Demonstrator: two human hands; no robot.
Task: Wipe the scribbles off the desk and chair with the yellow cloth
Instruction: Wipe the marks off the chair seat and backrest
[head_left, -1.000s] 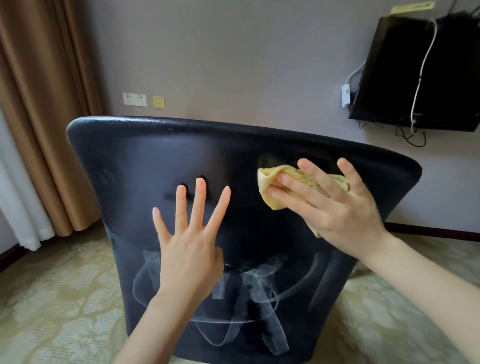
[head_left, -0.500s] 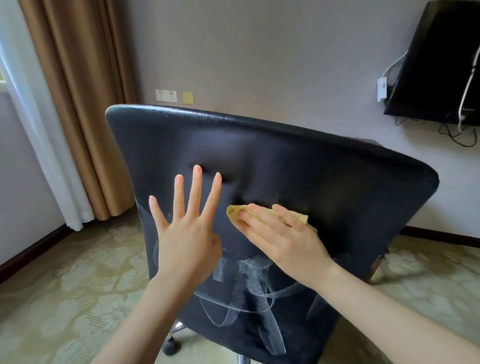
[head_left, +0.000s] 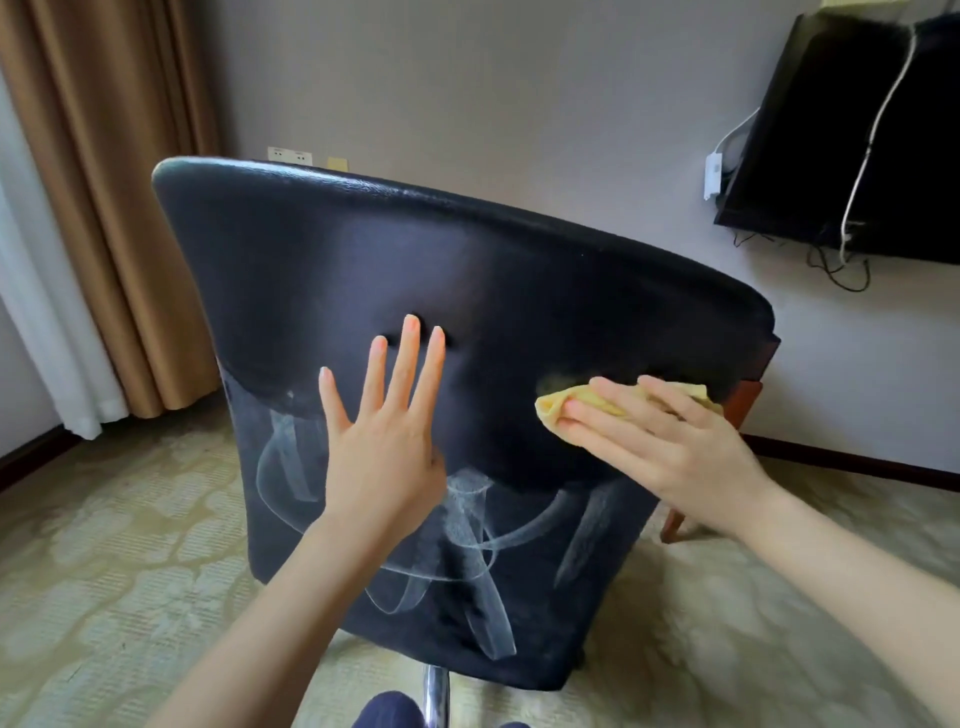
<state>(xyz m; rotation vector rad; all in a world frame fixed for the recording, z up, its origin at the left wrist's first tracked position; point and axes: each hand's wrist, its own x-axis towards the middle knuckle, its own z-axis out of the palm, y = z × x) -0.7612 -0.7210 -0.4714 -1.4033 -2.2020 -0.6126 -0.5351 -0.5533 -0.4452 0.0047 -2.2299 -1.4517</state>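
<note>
The back of a dark blue office chair (head_left: 363, 249) fills the middle of the view, tilted toward me. White scribbles (head_left: 467, 525) loop across its lower half. My left hand (head_left: 382, 447) lies flat on the backrest with fingers spread, holding nothing. My right hand (head_left: 660, 447) presses the folded yellow cloth (head_left: 558, 405) against the chair's right side, above the scribbles. Most of the cloth is hidden under my fingers. The desk is not in view.
Brown curtains (head_left: 104, 182) hang at the left with a white sheer beside them. A black TV (head_left: 852, 140) with dangling cables is mounted on the wall at the right. A wooden chair leg (head_left: 675, 525) shows behind the chair. Patterned carpet (head_left: 104, 571) covers the floor.
My right hand has slid the cloth from the chair's middle out to its right side. The left hand stays pressed on the backrest. My view has shifted slightly.
</note>
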